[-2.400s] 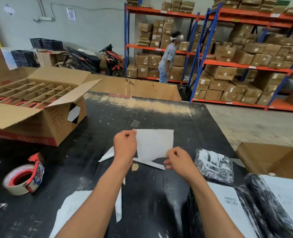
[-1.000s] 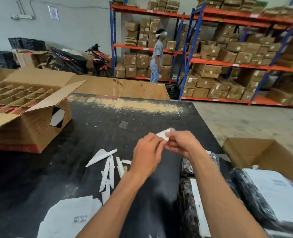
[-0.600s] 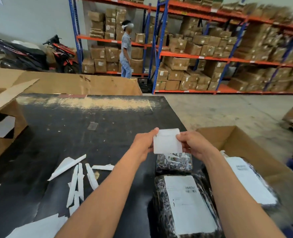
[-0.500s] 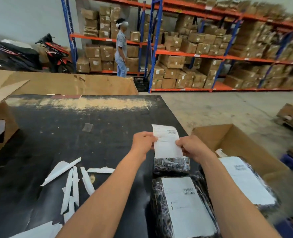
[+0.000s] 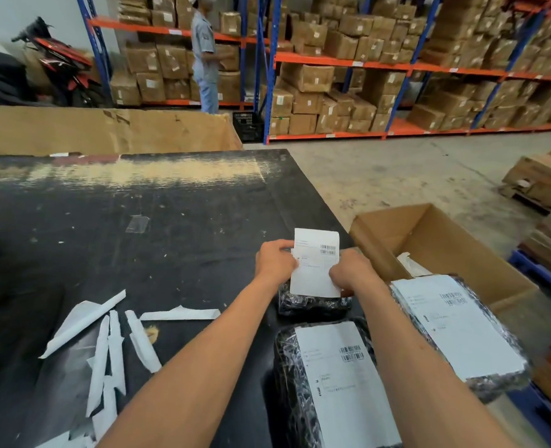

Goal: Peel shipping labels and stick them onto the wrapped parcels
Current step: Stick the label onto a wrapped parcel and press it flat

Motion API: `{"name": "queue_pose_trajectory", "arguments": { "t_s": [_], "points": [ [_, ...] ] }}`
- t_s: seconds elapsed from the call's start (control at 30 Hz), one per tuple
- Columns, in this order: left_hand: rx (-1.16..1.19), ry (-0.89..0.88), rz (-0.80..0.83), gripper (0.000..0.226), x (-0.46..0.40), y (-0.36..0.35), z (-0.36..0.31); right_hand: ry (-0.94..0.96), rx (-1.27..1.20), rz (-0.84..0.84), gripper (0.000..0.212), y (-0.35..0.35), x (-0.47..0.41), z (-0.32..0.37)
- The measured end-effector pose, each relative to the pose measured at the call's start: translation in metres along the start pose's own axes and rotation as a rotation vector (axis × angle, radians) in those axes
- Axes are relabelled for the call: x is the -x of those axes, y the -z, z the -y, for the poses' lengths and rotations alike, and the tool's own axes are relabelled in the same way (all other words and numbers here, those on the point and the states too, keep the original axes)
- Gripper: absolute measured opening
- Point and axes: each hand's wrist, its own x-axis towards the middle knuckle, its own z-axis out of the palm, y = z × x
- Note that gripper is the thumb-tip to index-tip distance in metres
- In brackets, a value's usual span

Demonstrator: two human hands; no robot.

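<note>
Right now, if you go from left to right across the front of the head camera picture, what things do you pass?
White paper strips on the black table → small unlabelled parcel with the shipping label held over it by both hands → labelled parcel at the open cardboard box.

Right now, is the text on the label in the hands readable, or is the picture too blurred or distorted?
Head view: the held label shows a barcode, but its text is too soft to read; the wide lens bends the shelving; soft glare lies across the table's far edge.
</note>
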Motion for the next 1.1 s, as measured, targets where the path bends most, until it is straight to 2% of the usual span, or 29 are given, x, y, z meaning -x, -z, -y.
{"name": "queue_pose_trajectory", "arguments": {
  "t_s": [0.33, 0.67, 0.77, 0.83, 0.9, 1.0, 1.07, 1.1],
  "points": [
    [-0.028, 0.035, -0.035, 0.05, 0.003, -0.006, 0.007, 0.028, 0.141, -0.01, 0.027, -0.009, -0.005, -0.004],
    [-0.074, 0.017, -0.067, 0.054, 0.0, -0.012, 0.011, -0.037, 0.136, -0.022, 0.057, -0.016, -0.001, -0.003],
    [-0.116, -0.022, -0.076, 0.056, 0.004, -0.013, 0.01, -0.047, 0.201, -0.057, 0.07, -0.018, 0.011, 0.002],
    [-0.169, -0.063, -0.1, 0.06, 0.006, -0.013, 0.01, 0.014, 0.258, -0.13, 0.069, -0.019, 0.02, 0.004],
    [-0.233, -0.085, -0.166, 0.058, 0.007, -0.015, 0.013, 0.156, 0.252, -0.147, 0.061, -0.023, 0.022, 0.004],
    [-0.229, -0.04, -0.197, 0.043, 0.01, -0.013, 0.021, 0.322, 0.194, 0.045, 0.051, -0.031, 0.019, 0.003],
    [-0.148, 0.013, -0.146, 0.018, 0.015, -0.01, 0.024, 0.338, 0.287, 0.217, 0.054, -0.036, 0.014, 0.004],
    [-0.111, 0.03, -0.129, 0.013, 0.016, -0.008, 0.027, 0.322, 0.331, 0.271, 0.055, -0.037, 0.011, 0.004]
  ]
}}
